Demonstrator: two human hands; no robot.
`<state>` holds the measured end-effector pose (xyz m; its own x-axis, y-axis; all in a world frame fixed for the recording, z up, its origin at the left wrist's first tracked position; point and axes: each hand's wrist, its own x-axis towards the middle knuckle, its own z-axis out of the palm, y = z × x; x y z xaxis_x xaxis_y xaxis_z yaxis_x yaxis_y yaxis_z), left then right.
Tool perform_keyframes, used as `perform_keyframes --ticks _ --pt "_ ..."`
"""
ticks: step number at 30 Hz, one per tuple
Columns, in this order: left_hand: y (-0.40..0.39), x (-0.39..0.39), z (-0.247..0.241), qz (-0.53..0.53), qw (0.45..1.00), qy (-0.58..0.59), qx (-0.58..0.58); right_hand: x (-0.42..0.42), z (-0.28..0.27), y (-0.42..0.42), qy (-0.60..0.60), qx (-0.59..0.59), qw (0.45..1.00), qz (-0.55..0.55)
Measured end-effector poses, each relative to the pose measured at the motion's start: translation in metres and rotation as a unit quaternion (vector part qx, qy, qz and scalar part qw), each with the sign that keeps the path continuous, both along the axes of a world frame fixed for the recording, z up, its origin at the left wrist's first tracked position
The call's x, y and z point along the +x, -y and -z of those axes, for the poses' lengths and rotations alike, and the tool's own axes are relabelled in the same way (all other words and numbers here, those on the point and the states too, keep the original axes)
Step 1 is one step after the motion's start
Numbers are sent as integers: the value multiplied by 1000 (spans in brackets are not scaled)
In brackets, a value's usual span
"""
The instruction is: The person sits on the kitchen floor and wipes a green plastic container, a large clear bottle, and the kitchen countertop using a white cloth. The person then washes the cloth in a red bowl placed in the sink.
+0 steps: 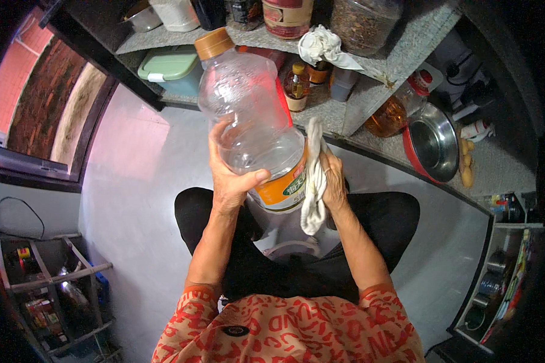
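Observation:
A large clear plastic jug with an orange-brown screw cap leans in front of me, its top tipped up and to the left. Its inner wall looks misted or wet, and an orange label bearing writing wraps the lower part. My left hand grips the jug's left side, thumb across the front. On the other side, my right hand holds a bunched white cloth against the jug. The cloth and the jug hide most of the right fingers.
Ahead stand stone shelves with jars, a green-lidded plastic box, a small bottle and a crumpled white bag. To the right are a steel basin, an oil jug and potatoes. A rack stands at left.

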<state>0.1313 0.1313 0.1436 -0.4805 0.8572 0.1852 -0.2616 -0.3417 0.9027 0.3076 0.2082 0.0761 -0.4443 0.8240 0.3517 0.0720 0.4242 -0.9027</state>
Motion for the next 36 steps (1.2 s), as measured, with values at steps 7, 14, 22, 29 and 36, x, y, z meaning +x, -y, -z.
perform_keyframes --ticks 7,14,22,29,36 --pt "8 -1 2 -24 996 80 33 0 -10 11 -42 118 992 2" --pt "0 12 3 -95 992 54 56 -14 -25 23 -86 3 995 43" --pt "-1 18 4 -76 991 63 90 -10 -63 32 -1 73 995 75" --pt "4 23 -1 -49 996 21 78 -9 -46 30 -12 212 964 160" --pt "5 22 -6 -74 994 5 84 -16 -41 45 -58 83 990 102"
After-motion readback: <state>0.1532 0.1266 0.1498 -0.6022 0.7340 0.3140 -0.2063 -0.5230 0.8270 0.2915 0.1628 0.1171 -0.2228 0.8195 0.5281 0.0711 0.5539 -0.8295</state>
